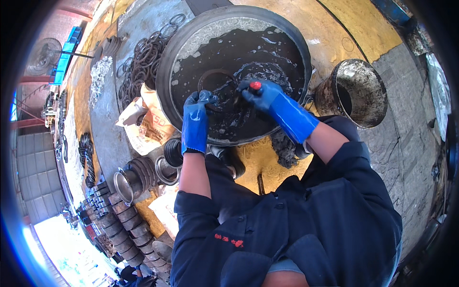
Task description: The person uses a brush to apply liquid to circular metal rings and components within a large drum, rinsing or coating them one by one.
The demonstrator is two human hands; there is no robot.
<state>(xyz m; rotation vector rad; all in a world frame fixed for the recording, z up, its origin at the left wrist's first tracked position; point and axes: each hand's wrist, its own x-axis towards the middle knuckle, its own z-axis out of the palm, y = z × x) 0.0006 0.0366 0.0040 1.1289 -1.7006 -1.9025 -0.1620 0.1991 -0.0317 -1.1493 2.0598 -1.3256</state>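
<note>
A wide round metal basin point(161, 62) of dark, foamy liquid point(210, 52) stands in front of me. Blue rubber gloves cover both my hands. Over the near left part of the basin, my left hand point(202, 101) is closed on a dark metal ring point(215, 71), whose far arc shows above the liquid. My right hand point(262, 94), to the right of it, grips a tool with a red handle end point(256, 85). The tool's working end is hidden by the hand and splashing, so its kind is unclear. Ripples and foam surround the right hand.
Many dark rings point(146, 60) lie heaped left of the basin, beside a torn paper sack point(146, 122). A dirty bucket point(361, 93) lies tipped at the right. Ring stacks point(136, 179) and rows of brown metal cylinders point(119, 229) stand at the lower left.
</note>
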